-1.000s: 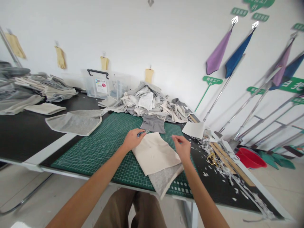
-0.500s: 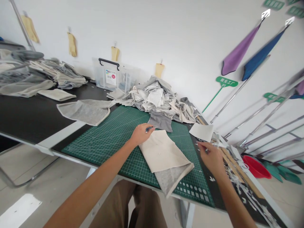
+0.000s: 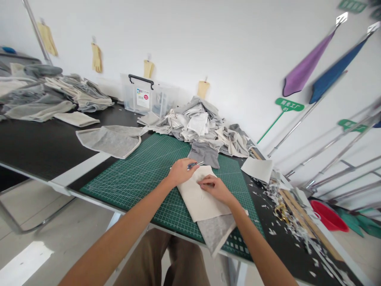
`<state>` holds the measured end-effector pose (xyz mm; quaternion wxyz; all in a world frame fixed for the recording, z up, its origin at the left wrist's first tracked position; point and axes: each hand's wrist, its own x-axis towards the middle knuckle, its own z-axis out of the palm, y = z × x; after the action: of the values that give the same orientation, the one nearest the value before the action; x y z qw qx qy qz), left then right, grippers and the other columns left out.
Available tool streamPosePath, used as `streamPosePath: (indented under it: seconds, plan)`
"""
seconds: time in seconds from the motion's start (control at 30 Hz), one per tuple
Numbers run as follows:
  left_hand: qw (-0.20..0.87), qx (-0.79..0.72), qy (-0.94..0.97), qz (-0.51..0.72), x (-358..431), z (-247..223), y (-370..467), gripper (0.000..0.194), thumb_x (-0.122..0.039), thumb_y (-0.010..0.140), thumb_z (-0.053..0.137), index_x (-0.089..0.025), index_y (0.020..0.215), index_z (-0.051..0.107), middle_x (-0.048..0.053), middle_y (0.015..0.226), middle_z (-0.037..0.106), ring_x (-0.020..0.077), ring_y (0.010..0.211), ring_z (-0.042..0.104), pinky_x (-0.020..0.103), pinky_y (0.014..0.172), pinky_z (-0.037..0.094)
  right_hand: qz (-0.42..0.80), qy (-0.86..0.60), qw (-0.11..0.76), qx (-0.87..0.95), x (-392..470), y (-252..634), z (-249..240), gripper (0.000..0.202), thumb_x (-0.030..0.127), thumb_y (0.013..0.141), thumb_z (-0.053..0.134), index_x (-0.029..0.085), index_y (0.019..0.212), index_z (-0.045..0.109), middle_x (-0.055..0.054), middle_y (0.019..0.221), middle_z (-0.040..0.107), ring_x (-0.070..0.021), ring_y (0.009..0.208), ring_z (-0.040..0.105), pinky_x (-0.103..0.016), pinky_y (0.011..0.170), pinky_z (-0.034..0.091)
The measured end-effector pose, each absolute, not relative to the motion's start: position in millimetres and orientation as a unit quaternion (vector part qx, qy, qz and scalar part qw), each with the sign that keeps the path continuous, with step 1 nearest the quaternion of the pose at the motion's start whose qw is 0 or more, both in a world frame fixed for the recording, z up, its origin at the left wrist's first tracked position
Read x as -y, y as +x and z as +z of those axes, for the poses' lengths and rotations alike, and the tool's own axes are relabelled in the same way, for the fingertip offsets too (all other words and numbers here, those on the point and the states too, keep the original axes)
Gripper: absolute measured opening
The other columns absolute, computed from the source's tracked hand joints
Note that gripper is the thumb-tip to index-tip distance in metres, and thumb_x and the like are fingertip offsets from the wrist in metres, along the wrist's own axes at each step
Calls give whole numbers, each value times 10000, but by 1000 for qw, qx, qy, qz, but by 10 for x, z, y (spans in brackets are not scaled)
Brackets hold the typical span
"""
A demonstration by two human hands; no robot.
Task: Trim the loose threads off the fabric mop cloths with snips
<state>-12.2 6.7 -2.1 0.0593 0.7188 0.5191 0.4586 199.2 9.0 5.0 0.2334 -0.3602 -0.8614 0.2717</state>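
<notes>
The surface carries the mat. Beyond the mat: the pile, status indeterminable. On the mat: the cloth, apparently unfinished. Over the mat: left hand, fingers closed around the tool; right hand, fingers nearly together, grip indeterminable.

Cream-and-gray cloth lies on green mat.

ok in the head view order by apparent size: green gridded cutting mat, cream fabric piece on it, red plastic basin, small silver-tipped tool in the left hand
1. Green gridded cutting mat
2. Cream fabric piece
3. Red plastic basin
4. Small silver-tipped tool, partly hidden by the left hand
</notes>
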Motion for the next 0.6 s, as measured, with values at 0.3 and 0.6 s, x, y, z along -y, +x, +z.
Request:
streamPosePath:
  seconds: [0.3,0.6]
  plan:
    - [55,-521,717,460,-47,-18,-139,280,-403,883,547,-211,1024,694,40,1014,714,200,923,651,297,849,496,134,-476,352,795,7,2214,226,247,370,869,488,222,868,686,-66,878,702,-200,757,611,-309,653,472]
    - [65,-520,713,465,-67,-38,-124,269,-406,876,554,-223,1012,698,34,999,717,193,903,651,288,844,490,-145,-596,210,762,185,4107,399,259,311,795,465,209,830,700,-87,890,715,-266,832,652,-385,767,489]
